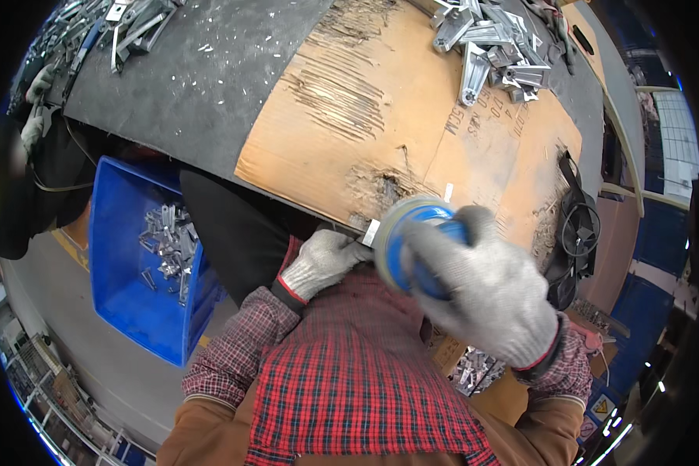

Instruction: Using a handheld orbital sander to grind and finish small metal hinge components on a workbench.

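Note:
My right hand (485,279), in a grey knitted glove, wraps round a blue round-headed sander (419,233). Its disc stands tilted on edge at the table's front edge, and the hand is slightly smeared by motion. My left hand (324,260), gloved too, is closed at the same edge, its fingers pinching a small metal part (371,232). One bright flat face of that part shows beside the disc; the rest is hidden by the fingers and the sander. Whether disc and part touch, I cannot tell. Beneath both hands lies a worn cardboard sheet (287,155).
Silvery metal brackets (485,50) are heaped at the far right of the table. More metal parts (144,31) lie far left, near another person's gloved hand (33,128). Below left stands a blue bin (124,256) holding metal pieces. A black strap bundle (575,233) lies right.

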Tool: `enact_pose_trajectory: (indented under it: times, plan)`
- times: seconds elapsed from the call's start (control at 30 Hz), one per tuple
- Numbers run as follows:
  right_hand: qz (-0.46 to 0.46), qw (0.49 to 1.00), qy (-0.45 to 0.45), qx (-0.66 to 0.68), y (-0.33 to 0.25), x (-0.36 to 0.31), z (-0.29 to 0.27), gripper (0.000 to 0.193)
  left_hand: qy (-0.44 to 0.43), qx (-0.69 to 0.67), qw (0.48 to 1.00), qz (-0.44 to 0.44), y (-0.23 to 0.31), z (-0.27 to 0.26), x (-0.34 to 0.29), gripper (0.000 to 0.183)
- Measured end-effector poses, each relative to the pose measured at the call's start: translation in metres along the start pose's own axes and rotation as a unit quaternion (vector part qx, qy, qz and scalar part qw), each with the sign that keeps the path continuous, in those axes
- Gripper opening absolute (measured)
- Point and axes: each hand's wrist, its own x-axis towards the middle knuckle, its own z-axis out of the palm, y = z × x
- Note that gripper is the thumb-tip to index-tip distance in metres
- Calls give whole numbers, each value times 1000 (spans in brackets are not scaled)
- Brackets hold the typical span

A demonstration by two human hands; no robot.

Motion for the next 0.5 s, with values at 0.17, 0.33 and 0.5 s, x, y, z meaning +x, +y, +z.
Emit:
enact_pose_trajectory:
  times: [0.17, 0.33, 0.5]
  plan:
    - [-56, 998, -6, 8, -16, 26, 22, 62, 34, 219, 931, 292, -99, 25, 37, 41]
    - [-6, 999, 40, 33, 3, 31, 20, 60, -39, 192, 981, 9, 0, -6, 12, 44]
    - [39, 996, 80, -4, 5, 16, 13, 57, -27, 79, 996, 11, 12, -12, 2, 42]
